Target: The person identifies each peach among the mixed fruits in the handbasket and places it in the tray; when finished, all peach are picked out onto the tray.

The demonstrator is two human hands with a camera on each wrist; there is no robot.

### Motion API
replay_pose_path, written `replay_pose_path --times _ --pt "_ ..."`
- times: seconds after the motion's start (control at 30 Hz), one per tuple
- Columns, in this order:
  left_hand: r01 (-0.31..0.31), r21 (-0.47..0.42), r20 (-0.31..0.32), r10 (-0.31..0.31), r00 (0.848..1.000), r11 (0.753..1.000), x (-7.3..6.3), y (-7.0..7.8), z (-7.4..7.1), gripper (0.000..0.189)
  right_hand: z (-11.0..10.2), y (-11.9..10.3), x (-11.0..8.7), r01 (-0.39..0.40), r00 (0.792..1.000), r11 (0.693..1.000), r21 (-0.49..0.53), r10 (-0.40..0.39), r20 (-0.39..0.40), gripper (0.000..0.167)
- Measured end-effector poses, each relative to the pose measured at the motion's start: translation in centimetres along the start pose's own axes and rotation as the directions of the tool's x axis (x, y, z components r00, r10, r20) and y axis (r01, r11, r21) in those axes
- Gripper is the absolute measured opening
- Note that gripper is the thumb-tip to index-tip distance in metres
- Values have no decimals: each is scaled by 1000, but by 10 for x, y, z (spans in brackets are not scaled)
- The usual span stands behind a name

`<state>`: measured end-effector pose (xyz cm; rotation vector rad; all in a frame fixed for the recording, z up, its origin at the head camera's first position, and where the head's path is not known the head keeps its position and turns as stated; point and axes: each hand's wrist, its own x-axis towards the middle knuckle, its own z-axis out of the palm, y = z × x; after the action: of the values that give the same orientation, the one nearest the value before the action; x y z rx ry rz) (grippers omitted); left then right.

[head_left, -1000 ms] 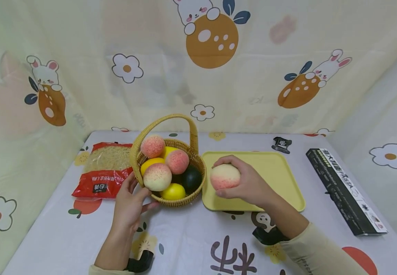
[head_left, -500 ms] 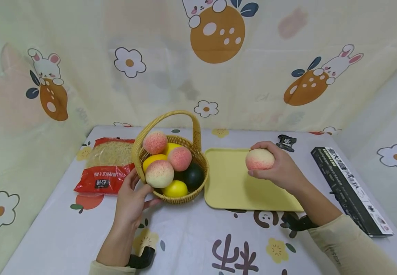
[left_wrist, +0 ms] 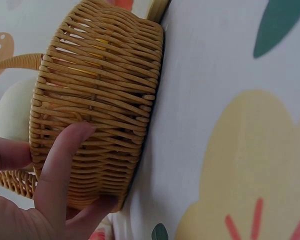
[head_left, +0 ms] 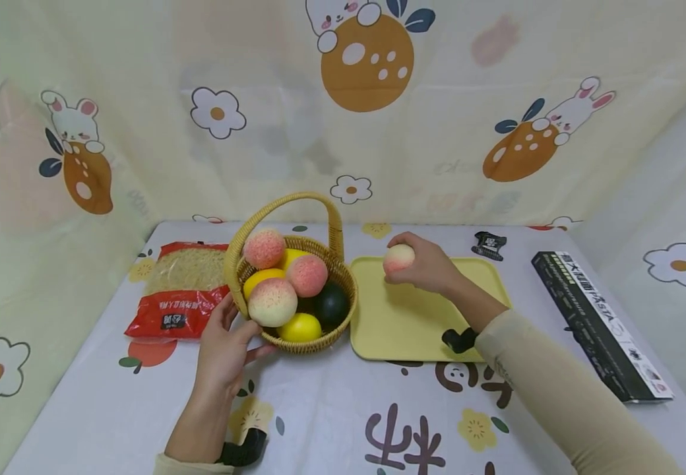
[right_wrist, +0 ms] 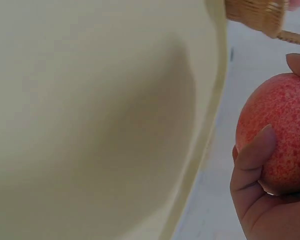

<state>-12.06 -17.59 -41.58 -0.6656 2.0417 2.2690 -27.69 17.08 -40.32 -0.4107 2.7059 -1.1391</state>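
Observation:
Over the far left part of the yellow tray (head_left: pixel 390 333), my right hand (head_left: pixel 432 267) holds a peach (head_left: pixel 399 258), cream with a pink blush. In the right wrist view the thumb and fingers curl round the peach's (right_wrist: pixel 275 110) red speckled side, and a shadow lies on the tray. My left hand (head_left: pixel 223 346) grips the near left side of a wicker basket (head_left: pixel 343 323) with a tall handle. The left wrist view shows a digit pressed along its woven wall (left_wrist: pixel 100 100). Peaches (head_left: pixel 272 303), yellow lemons (head_left: pixel 299 328) and a dark green fruit (head_left: pixel 332 305) fill the basket.
Left of the basket lies a red and clear bag of pasta (head_left: pixel 179 290). A long black pasta box (head_left: pixel 601 326) lies at the right. Behind the tray is a small black packet (head_left: pixel 489 245). A printed curtain (head_left: pixel 260 171) hangs behind the table.
My right hand carried the peach right over the tray, then back left and farther away, to the tray's far left. The left hand stays at the basket.

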Motion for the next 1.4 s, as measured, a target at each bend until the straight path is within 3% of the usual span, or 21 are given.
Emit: replay_pose_path --times 0.17,0.33,0.67,1.0,1.4 --pt "10 3 2 -10 1000 1000 -2 -3 0 86 16 2 15 5 999 999 -53 -3 50 63" --pt "11 3 6 -11 1000 1000 -3 -5 1 86 28 7 24 68 996 992 -109 -61 71 60" --pt "2 4 8 -2 1000 1000 -2 -3 1 87 33 3 30 151 984 962 -228 -124 126 60" --pt "-7 11 19 7 1000 1000 1 4 -1 87 30 -4 33 135 985 963 -233 -106 136 65" --pt "11 14 7 -11 1000 1000 -1 0 0 88 32 0 30 116 987 974 -195 -90 134 67"
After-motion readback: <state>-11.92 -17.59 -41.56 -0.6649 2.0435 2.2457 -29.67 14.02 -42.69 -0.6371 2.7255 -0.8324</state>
